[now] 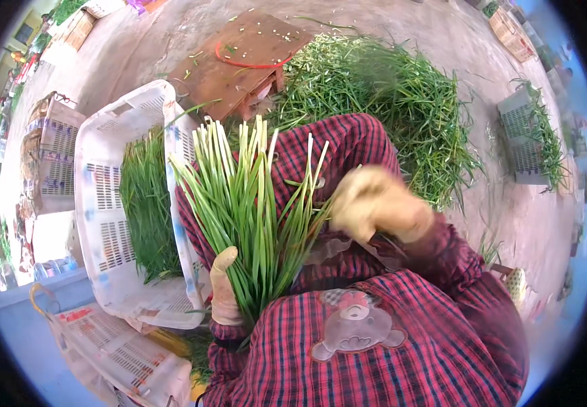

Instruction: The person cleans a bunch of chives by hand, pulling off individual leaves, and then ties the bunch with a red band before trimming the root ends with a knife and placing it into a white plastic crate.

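A loose bunch of green chives [256, 217] stands over my lap, pale cut ends up and leaves fanned out. My left hand [224, 292], in a cream glove, is closed around its lower part, with the thumb upright along the left side. Several thin stalks lean away from the bunch to the right. Beside their tips is my right hand [380, 207], also gloved and smeared by motion. Whether any leaf is between its fingers I cannot make out. Both arms wear red and dark checked sleeves.
Close on my left stands a white plastic crate [96, 237] with more chives [145, 210] laid in it. Beyond my knees are a brown board [239, 41] bearing a red loop and a big heap of loose greens [415, 108]. Another crate [520, 129] stands far right.
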Demonstrator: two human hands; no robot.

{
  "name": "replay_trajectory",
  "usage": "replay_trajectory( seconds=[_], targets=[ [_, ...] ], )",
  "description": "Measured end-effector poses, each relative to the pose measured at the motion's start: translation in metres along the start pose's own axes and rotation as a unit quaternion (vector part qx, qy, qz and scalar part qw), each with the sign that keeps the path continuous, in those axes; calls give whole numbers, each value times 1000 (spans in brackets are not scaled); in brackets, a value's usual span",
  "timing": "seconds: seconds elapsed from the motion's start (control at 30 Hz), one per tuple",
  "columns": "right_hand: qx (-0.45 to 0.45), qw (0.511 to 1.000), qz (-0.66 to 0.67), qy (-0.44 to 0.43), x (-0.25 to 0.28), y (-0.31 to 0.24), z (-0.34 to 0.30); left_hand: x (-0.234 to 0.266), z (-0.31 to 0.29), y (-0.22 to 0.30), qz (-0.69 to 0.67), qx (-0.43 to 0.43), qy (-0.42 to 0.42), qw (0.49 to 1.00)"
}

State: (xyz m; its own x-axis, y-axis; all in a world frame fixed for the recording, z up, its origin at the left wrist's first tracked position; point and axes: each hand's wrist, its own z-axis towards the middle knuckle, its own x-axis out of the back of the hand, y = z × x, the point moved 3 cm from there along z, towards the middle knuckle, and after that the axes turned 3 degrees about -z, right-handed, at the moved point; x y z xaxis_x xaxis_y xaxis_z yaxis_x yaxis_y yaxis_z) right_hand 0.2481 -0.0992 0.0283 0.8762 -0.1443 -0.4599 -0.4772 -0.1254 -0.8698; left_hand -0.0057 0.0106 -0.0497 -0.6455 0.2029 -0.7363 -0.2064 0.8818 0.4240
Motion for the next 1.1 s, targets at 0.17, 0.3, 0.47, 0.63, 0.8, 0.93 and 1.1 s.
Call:
replay_trajectory(
  seconds=[0.17, 0.3, 0.47, 0.63, 0.8, 0.93, 1.1],
  targets=[
    [-188, 931, -278, 142, 41, 9, -21, -12, 0, 3, 0, -14, -42, 999],
    [-295, 905, -296, 78, 26, 59, -26, -11, 2, -1, -36, 35, -42, 998],
    [-71, 985, -147, 51, 7, 71, 2, -18, -6, -3, -34, 49, -67, 996],
    [9, 1000, 1, -11, -7, 62, 26, -31, -22, -4, 64, -12, -35, 997],
    [116, 991, 44, -48, -17, 39, 46, -30, -23, 1, 202, 4, -12, 979],
    [75, 996, 43, -20, -18, 35, 72, -26, -29, 8, 165, 29, -54, 984],
    [35, 975, 194, -100, -13, 39, 86, -16, -24, 13, 158, 74, -95, 980]
  ],
)
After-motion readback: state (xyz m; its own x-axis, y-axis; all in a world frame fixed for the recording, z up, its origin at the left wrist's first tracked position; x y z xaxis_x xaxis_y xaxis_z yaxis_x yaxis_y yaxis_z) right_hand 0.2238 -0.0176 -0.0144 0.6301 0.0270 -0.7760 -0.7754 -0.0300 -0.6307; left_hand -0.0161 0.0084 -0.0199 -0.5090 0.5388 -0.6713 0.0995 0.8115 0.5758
